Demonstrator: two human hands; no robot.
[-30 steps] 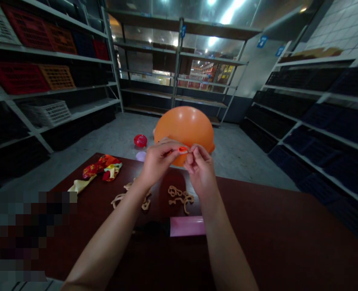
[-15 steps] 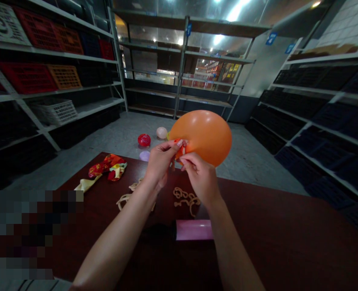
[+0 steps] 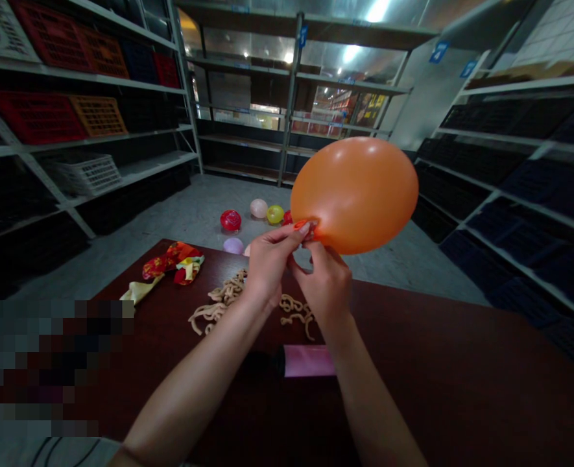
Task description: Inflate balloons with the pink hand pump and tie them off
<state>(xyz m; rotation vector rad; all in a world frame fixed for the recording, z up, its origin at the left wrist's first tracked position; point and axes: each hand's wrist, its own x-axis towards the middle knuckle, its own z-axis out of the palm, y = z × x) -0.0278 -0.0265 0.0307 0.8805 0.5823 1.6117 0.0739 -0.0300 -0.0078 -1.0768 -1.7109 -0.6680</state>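
An inflated orange balloon [image 3: 355, 195] fills the view above the table, its neck [image 3: 309, 228] pinched at the lower left. My left hand [image 3: 273, 266] grips that neck between thumb and fingers. My right hand [image 3: 323, 283] sits just below, its fingertips also at the neck. Under my hands, tan twisted rubber strips [image 3: 218, 305] and a second bunch [image 3: 294, 310] lie on the dark red table [image 3: 413, 344]. A pink cylinder [image 3: 309, 360] lies nearer me, and its dark end is hard to make out.
Crumpled red and yellow fabric [image 3: 170, 269] lies at the table's left. Small inflated balloons, including a red one [image 3: 231, 220] and a yellow-green one [image 3: 275, 214], rest on the concrete floor [image 3: 203, 207] beyond the table edge. Metal shelves with crates line both sides.
The balloon has grown larger and swung up and to the right. My hands have shifted slightly right, and more floor balloons are visible to the left of it.
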